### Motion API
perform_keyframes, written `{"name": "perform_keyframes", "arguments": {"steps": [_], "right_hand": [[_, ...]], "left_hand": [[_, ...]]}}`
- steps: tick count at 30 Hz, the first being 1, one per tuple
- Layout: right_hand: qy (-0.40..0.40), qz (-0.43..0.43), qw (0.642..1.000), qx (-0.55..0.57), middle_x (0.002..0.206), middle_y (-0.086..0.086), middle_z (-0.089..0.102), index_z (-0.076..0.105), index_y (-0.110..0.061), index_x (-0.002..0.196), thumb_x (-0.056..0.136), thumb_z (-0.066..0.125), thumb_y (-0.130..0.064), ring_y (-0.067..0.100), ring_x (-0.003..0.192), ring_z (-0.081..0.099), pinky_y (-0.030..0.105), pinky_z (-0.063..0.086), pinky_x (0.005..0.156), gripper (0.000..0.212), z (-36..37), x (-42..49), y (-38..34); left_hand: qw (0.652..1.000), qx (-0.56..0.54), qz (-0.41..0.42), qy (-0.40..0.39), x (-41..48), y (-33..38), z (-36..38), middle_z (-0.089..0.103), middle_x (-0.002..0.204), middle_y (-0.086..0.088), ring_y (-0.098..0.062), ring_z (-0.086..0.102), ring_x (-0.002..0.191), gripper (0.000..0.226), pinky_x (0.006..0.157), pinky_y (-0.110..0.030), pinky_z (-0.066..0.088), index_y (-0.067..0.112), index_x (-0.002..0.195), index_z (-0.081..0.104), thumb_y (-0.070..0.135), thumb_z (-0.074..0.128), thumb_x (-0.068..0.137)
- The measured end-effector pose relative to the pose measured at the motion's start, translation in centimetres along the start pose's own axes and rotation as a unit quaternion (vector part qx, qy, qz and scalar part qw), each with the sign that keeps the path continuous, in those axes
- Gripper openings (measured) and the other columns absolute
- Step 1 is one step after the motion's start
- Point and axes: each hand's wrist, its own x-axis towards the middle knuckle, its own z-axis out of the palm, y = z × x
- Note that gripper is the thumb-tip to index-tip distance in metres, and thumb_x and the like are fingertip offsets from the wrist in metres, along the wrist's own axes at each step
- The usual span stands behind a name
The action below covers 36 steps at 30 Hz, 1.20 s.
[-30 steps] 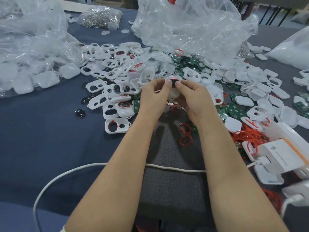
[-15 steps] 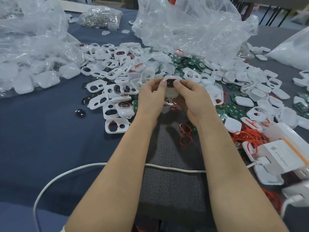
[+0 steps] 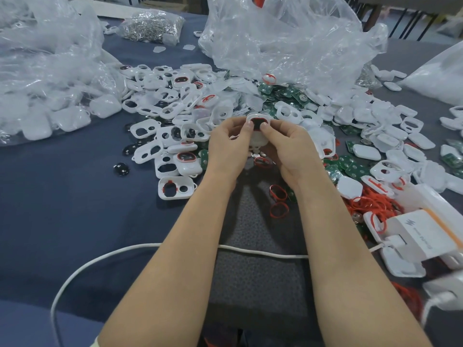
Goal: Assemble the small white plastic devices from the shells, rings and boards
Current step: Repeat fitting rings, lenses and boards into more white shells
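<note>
— Where's the white shell (image 3: 258,137)?
— Held above the grey mat (image 3: 250,276). The left hand (image 3: 229,146) and right hand (image 3: 292,149) both pinch it, thumbs on its red-ringed black window.

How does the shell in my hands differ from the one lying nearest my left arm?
The held shell is raised, pinched between the left hand and right hand; the lone shell lies flat, untouched. The held shell's big opening looks filled with something dark; the lone shell's openings look empty. Both are white with a red ring.
</note>
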Motion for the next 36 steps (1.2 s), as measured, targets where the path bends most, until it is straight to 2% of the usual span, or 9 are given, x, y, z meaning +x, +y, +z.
{"name": "perform_keyframes", "arguments": {"steps": [6, 13, 15, 19, 21, 24, 29, 32, 36], "right_hand": [[0.047, -0.013, 0.998, -0.045, 0.102, 0.022, 0.068, 0.065, -0.005, 0.100, 0.093, 0.057, -0.007, 0.038, 0.098, 0.065, 0.052, 0.051, 0.092, 0.012, 0.03, 0.12, 0.13], [0.002, -0.030, 0.999, -0.036, 0.084, 0.002, 0.071, 0.069, -0.021, 0.086, 0.093, 0.058, -0.010, 0.018, 0.082, 0.066, 0.036, 0.053, 0.081, 0.017, 0.05, 0.06, 0.16], [0.008, -0.028, 0.999, -0.041, 0.086, 0.005, 0.071, 0.069, -0.020, 0.086, 0.093, 0.058, -0.010, 0.021, 0.084, 0.066, 0.041, 0.054, 0.085, 0.016, 0.06, 0.09, 0.20], [0.038, -0.025, 0.997, -0.064, 0.090, 0.012, 0.069, 0.067, -0.018, 0.085, 0.092, 0.057, -0.009, 0.025, 0.086, 0.064, 0.051, 0.052, 0.090, 0.015, 0.06, 0.30, 0.29], [0.039, -0.025, 0.997, -0.063, 0.092, 0.014, 0.070, 0.067, -0.017, 0.087, 0.092, 0.057, -0.009, 0.028, 0.089, 0.065, 0.052, 0.052, 0.091, 0.014, 0.08, 0.29, 0.30], [0.018, -0.028, 0.998, -0.050, 0.093, 0.014, 0.071, 0.069, -0.017, 0.090, 0.093, 0.056, -0.009, 0.030, 0.092, 0.067, 0.050, 0.052, 0.091, 0.015, 0.03, 0.31, 0.34], [-0.018, -0.023, 0.999, -0.014, 0.083, 0.002, 0.071, 0.069, -0.019, 0.089, 0.096, 0.052, -0.007, 0.015, 0.079, 0.067, 0.033, 0.054, 0.079, 0.022, -0.10, 0.34, 0.29], [-0.024, -0.022, 0.999, -0.010, 0.081, -0.001, 0.072, 0.069, -0.018, 0.089, 0.096, 0.051, -0.006, 0.011, 0.077, 0.067, 0.029, 0.053, 0.076, 0.023, -0.14, 0.27, 0.23], [-0.034, -0.020, 0.999, -0.019, 0.092, 0.008, 0.070, 0.069, -0.014, 0.096, 0.095, 0.051, -0.005, 0.018, 0.086, 0.064, 0.037, 0.052, 0.086, 0.020, 0.21, 0.13, 0.24]], "left_hand": [[1.000, 0.001, -0.001, -0.013, -0.09, 0.05, 0.28, 0.066, 0.097, -0.011, -0.019, 0.061, 0.092, 0.009, 0.092, -0.041, 0.050, 0.013, 0.098, 0.063, 0.008, 0.057, 0.095], [1.000, 0.001, 0.002, 0.003, 0.06, 0.04, 0.06, 0.066, 0.096, -0.008, -0.017, 0.061, 0.091, 0.008, 0.089, -0.037, 0.052, 0.015, 0.096, 0.062, 0.011, 0.055, 0.097], [1.000, 0.002, 0.002, 0.004, 0.03, 0.01, 0.08, 0.066, 0.094, -0.008, -0.017, 0.061, 0.091, 0.010, 0.088, -0.036, 0.052, 0.016, 0.094, 0.063, 0.011, 0.055, 0.096], [1.000, 0.015, -0.001, -0.007, 0.05, -0.06, 0.26, 0.069, 0.105, -0.018, -0.020, 0.061, 0.092, 0.019, 0.089, -0.037, 0.051, 0.002, 0.110, 0.065, 0.009, 0.057, 0.095], [1.000, 0.021, 0.005, -0.008, 0.08, -0.09, 0.23, 0.069, 0.102, -0.017, -0.019, 0.061, 0.089, 0.020, 0.085, -0.035, 0.051, 0.000, 0.111, 0.066, 0.009, 0.058, 0.094], [0.999, 0.029, 0.017, -0.004, 0.13, -0.11, 0.06, 0.068, 0.094, -0.009, -0.017, 0.061, 0.087, 0.008, 0.082, -0.033, 0.051, 0.010, 0.099, 0.065, 0.011, 0.060, 0.094], [0.999, 0.038, 0.024, 0.015, 0.25, -0.13, -0.09, 0.069, 0.099, -0.011, -0.029, 0.065, 0.100, 0.003, 0.094, -0.042, 0.052, 0.015, 0.095, 0.063, 0.015, 0.062, 0.093], [0.995, 0.080, 0.055, 0.026, 0.42, -0.41, -0.07, 0.068, 0.091, -0.002, -0.019, 0.064, 0.091, 0.005, 0.087, -0.031, 0.052, 0.014, 0.096, 0.063, 0.017, 0.061, 0.093], [0.987, 0.134, 0.083, 0.045, 0.70, -0.63, 0.08, 0.062, 0.091, 0.002, -0.012, 0.058, 0.086, 0.016, 0.079, -0.021, 0.046, 0.007, 0.105, 0.062, 0.018, 0.057, 0.095]]}}
